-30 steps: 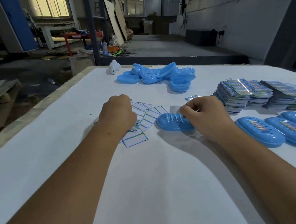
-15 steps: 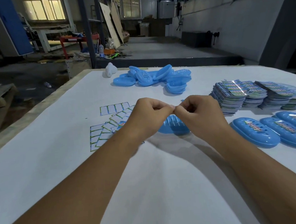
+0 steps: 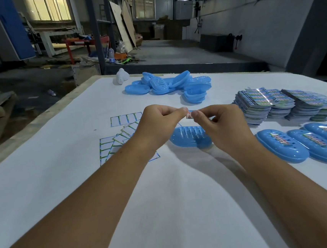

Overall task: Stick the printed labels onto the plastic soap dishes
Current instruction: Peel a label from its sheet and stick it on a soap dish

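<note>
A blue slotted soap dish [image 3: 188, 138] lies on the white table just below my hands, with no label on it. My left hand [image 3: 158, 124] and my right hand [image 3: 222, 126] are raised above it, fingertips meeting. Both pinch a small printed label [image 3: 189, 115] between thumb and forefinger. Most of the label is hidden by my fingers. Under my left wrist lie used backing sheets [image 3: 120, 136] with empty rectangles.
A pile of unlabelled blue dishes [image 3: 166, 83] sits at the back. Stacks of label sheets [image 3: 284, 104] stand at the right. Several labelled dishes [image 3: 300, 146] line up at the right front. A white object [image 3: 122, 77] sits near the far edge.
My left hand left the backing sheets and came up to meet my right hand. My right hand lifted off the dish. Both now hold a label above it.
</note>
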`<state>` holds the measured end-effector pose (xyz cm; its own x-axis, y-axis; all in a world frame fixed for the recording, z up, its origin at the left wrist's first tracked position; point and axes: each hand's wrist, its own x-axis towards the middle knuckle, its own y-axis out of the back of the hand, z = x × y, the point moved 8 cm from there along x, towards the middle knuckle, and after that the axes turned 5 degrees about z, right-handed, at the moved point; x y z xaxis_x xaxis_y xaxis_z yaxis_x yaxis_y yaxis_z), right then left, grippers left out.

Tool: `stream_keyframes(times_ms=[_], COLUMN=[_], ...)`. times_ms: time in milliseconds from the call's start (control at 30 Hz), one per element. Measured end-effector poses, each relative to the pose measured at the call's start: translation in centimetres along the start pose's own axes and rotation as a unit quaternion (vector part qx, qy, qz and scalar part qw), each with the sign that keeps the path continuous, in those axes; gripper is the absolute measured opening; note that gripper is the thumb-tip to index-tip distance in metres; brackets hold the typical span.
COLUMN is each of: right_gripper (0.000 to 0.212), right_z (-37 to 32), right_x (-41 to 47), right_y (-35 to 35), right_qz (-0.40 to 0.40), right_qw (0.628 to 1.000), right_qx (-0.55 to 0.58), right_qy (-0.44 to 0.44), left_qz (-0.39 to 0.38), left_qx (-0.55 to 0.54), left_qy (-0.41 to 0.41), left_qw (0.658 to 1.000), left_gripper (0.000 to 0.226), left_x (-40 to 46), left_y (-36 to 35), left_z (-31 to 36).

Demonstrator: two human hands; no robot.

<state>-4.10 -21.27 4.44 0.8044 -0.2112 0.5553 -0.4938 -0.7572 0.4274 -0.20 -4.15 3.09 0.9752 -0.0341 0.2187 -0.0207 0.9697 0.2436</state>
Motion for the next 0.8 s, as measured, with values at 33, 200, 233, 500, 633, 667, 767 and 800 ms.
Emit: stream_keyframes(times_ms=[33,200,233,500,633,667,767,800], right_gripper=[0.017,0.025,0.023,0.033,0.045,0.045,0.039,0.036], right_z=[0.6,2.0,2.0,2.7,3.0,3.2,3.5,3.5], right_x=[0.2,0.4,0.4,0.3,0.2,0.2,0.3,0.4], right_y=[0.2,0.2,0.2,0.6,0.2,0.0,-0.3,-0.3], right_qz=[0.009,0.010,0.007,-0.008,-0.037,-0.044,-0.051,-0.051], right_qw=[1.000,0.997,0.997,0.990,0.991,0.991,0.989,0.988], right_qx=[-0.011,-0.006,0.007,0.019,-0.028,-0.046,-0.093,-0.102], right_qy=[-0.022,-0.076,-0.083,-0.141,-0.124,-0.121,-0.108,-0.103], left_qz=[0.004,0.007,0.008,0.004,-0.001,-0.001,-0.003,-0.004], left_qx=[-0.002,-0.007,-0.006,0.042,0.077,0.090,0.123,0.133], left_qy=[0.005,0.031,0.037,0.031,0.034,0.032,0.024,0.023], left_qw=[1.000,0.999,0.999,0.999,0.996,0.995,0.992,0.991], left_gripper=[0.018,0.021,0.020,0.020,0.018,0.017,0.018,0.019], left_x=[0.1,0.3,0.3,0.5,0.3,0.4,0.5,0.6], left_y=[0.0,-0.1,-0.1,-0.1,-0.8,-0.8,-1.0,-1.0], left_z=[-0.1,-0.5,-0.6,-1.7,-2.6,-2.7,-2.8,-2.8])
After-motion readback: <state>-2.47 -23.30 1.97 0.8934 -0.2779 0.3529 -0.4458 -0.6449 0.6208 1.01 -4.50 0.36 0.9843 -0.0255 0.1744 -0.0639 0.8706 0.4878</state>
